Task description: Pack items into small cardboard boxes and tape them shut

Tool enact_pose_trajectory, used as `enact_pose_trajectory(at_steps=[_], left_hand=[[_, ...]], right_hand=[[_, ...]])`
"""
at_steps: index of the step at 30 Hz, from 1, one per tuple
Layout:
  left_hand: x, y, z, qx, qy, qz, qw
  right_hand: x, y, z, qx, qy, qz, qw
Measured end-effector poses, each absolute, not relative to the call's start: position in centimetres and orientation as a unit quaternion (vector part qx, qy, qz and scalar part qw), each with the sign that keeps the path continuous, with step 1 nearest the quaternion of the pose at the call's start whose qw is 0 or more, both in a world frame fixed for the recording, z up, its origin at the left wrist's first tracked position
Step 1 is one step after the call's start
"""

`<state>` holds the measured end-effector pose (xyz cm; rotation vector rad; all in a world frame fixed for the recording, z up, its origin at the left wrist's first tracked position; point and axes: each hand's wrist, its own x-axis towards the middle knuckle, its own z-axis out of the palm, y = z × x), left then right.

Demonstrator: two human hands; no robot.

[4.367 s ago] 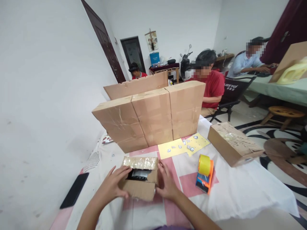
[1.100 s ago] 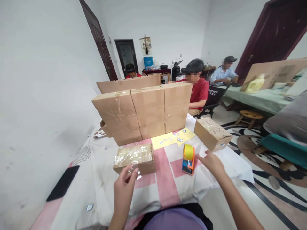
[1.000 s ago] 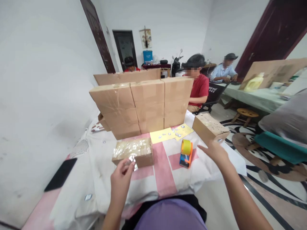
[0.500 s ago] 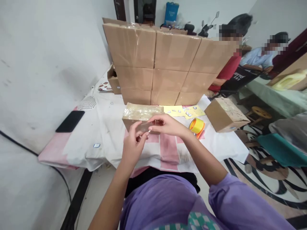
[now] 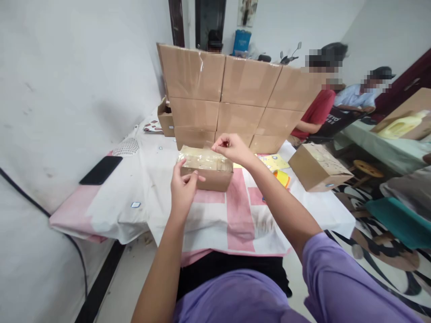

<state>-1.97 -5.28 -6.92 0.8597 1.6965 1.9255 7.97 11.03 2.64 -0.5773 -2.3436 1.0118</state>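
A small cardboard box (image 5: 215,178), its top shiny with clear tape, lies on the pink-and-white cloth. My left hand (image 5: 182,189) is at the box's near left corner, fingers curled against its front edge and pinching the near end of a clear tape piece. My right hand (image 5: 233,148) hovers over the box's far right edge, thumb and fingers pinched on the other end. The tape itself is barely visible. A yellow-and-orange tape dispenser (image 5: 282,177) lies right of the box, mostly hidden behind my right forearm.
A wall of stacked cardboard boxes (image 5: 239,96) stands behind. Another box (image 5: 319,167) lies to the right, near a yellow sheet (image 5: 275,161) with small bits. A black phone (image 5: 101,169) lies left. Other people sit at the back right.
My hands, joined in front of the box half a second ago, have spread apart: the right went up over the box's far edge, the left stayed at the near edge. The view tilted up slightly.
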Motion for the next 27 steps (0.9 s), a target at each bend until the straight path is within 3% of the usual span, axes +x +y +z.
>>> enact_pose_trajectory(at_steps=[6, 10, 18, 27], left_hand=[[-3.0, -5.7, -8.1, 0.365, 0.657, 0.653, 0.095], [-3.5, -4.9, -8.0, 0.423, 0.677, 0.597, 0.071], [-4.0, -2.5, -9.2, 0.492, 0.732, 0.471, -0.005], [-3.1, -1.9, -11.4, 0.477, 0.75, 0.456, -0.029]], right_hand=[[6.4, 13.4, 3.9, -0.218, -0.868, 0.416, 0.164], [5.6, 14.3, 3.7, -0.265, -0.84, 0.463, 0.099], [4.3, 16.2, 1.0, -0.328, -0.875, 0.351, 0.056], [3.5, 15.7, -1.2, -0.357, -0.903, 0.23, 0.062]])
